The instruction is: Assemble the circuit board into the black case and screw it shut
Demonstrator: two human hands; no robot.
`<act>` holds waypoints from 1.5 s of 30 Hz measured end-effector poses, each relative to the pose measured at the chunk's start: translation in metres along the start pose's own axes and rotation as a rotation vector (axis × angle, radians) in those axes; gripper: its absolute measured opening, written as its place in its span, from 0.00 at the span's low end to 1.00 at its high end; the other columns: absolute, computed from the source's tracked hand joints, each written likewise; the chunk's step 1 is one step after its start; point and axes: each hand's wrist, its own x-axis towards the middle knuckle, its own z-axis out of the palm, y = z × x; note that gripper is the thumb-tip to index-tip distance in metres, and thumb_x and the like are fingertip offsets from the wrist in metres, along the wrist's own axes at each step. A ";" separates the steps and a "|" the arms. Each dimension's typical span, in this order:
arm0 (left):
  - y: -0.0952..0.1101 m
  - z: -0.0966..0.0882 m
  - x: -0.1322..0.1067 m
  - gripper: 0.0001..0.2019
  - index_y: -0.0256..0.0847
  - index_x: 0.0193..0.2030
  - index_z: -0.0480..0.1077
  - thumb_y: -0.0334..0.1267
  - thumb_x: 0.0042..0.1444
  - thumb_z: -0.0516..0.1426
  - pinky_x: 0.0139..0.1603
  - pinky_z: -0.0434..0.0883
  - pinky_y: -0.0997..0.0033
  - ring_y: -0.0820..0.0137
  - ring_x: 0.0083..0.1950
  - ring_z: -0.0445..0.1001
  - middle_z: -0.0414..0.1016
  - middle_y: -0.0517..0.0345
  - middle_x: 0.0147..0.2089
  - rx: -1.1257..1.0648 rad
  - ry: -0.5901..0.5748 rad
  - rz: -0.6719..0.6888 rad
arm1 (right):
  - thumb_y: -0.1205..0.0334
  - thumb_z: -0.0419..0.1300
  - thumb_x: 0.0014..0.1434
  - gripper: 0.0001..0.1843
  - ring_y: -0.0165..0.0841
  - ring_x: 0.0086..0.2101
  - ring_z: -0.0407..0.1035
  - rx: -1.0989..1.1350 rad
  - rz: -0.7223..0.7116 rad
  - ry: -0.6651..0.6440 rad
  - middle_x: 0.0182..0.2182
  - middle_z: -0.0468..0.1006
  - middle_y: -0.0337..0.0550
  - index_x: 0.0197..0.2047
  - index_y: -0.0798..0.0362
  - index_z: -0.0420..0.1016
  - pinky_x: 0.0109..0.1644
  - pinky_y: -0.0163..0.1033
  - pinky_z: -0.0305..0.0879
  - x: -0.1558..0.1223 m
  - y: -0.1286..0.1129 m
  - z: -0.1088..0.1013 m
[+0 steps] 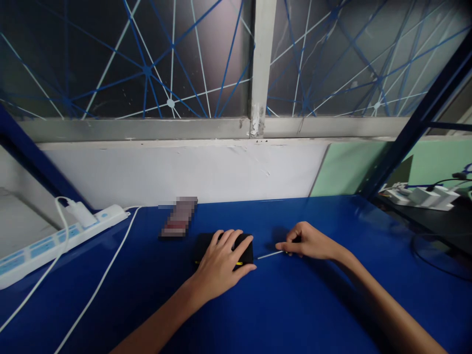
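My left hand (pixel 220 260) rests across a flat black case (pixel 246 253) with small yellow marks on its near side. The fingers are spread over its top to the far edge, and the thumb lies along the near right corner. Much of the case is hidden under that hand. To the right, my right hand (pixel 303 242) is closed in a pinch on one end of a thin, pale rod (pixel 269 254). The rod's other end points at the right edge of the case; whether it touches cannot be made out.
A blurred-out flat object (pixel 180 218) lies behind the case on the blue table (pixel 280 305). At left is a white power strip (pixel 70 241) with a plugged-in charger (pixel 81 212) and white cables (pixel 106 273). White adapters (pixel 427 195) and black cables stand at far right.
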 end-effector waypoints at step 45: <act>-0.001 0.002 0.000 0.26 0.43 0.65 0.60 0.53 0.66 0.49 0.60 0.60 0.45 0.52 0.61 0.64 0.67 0.45 0.60 0.083 -0.003 -0.027 | 0.43 0.61 0.56 0.23 0.24 0.18 0.59 0.185 0.016 -0.192 0.20 0.69 0.37 0.29 0.58 0.75 0.21 0.31 0.55 0.000 0.002 0.000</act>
